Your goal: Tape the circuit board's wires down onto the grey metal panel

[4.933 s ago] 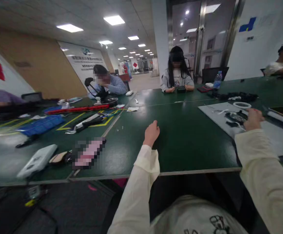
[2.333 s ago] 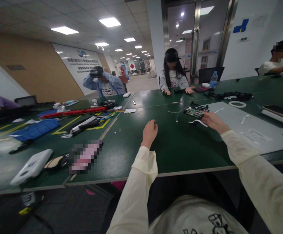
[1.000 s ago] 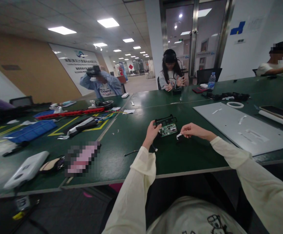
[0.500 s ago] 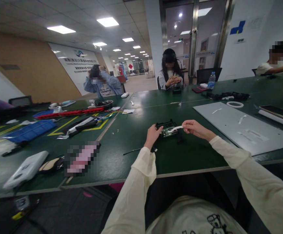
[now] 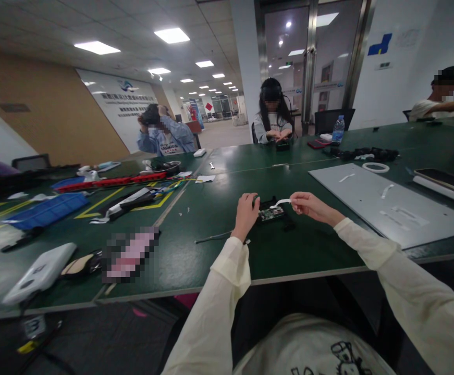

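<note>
A small green circuit board in a black frame [image 5: 269, 213] lies on the green table [image 5: 308, 250] in front of me. My left hand [image 5: 246, 214] is closed on its left end and presses it down. My right hand [image 5: 308, 204] pinches the free end of a white ribbon cable [image 5: 281, 202] that runs from the board. The cable is lifted a little above the board. A thin black cable [image 5: 213, 237] trails left from under my left wrist.
A grey sheet [image 5: 387, 203] with tape strips and a white tape ring [image 5: 375, 167] lies at the right. A blue tray [image 5: 43, 210], red bar and tools sit at the left. A white device [image 5: 39, 272] is near the front edge. Other people sit across the table.
My right hand fetched the board from the grey sheet and set it down in front of me. My left hand took hold of it. My right hand pinched and lifted the white ribbon cable.
</note>
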### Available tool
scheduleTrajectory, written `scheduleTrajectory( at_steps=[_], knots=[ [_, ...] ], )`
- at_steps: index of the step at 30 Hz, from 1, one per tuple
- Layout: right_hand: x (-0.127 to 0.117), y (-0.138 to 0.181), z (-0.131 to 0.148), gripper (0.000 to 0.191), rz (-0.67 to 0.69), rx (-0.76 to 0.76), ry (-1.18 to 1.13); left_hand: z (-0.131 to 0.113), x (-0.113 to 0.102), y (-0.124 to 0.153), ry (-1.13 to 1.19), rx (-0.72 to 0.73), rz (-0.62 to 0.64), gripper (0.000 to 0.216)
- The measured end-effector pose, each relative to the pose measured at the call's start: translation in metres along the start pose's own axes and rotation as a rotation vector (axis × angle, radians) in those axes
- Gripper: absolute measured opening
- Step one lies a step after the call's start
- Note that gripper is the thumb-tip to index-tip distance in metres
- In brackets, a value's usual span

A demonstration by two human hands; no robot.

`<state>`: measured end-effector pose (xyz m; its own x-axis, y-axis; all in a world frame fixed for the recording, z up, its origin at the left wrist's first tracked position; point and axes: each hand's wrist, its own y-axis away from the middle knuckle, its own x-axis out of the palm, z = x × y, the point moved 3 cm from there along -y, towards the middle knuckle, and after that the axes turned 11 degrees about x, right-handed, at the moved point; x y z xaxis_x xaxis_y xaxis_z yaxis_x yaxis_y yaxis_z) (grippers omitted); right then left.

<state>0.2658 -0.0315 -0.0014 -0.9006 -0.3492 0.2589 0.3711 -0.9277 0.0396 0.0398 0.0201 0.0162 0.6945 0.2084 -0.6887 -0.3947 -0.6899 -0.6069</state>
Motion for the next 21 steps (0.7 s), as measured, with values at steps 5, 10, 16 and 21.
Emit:
scheduleTrajectory(
  at_steps=[5, 10, 16, 21],
  knots=[
    [0.003, 0.0, -0.005, 0.022, 0.033, 0.028, 0.087, -0.027, 0.009, -0.001, 0.831, -0.077, 0.243, 0.051],
    [0.001, -0.002, -0.005, 0.026, -0.022, 0.001, 0.212, -0.031, 0.009, 0.006, 0.926, -0.096, 0.397, 0.037],
    [-0.003, -0.006, 0.001, 0.033, -0.169, -0.078, 0.476, -0.019, 0.005, 0.0, 0.648, -0.081, 0.33, 0.035],
    [-0.002, -0.006, 0.004, 0.029, -0.288, -0.219, 0.741, -0.02, 0.003, -0.003, 0.334, 0.001, 0.238, 0.034]
  ],
)
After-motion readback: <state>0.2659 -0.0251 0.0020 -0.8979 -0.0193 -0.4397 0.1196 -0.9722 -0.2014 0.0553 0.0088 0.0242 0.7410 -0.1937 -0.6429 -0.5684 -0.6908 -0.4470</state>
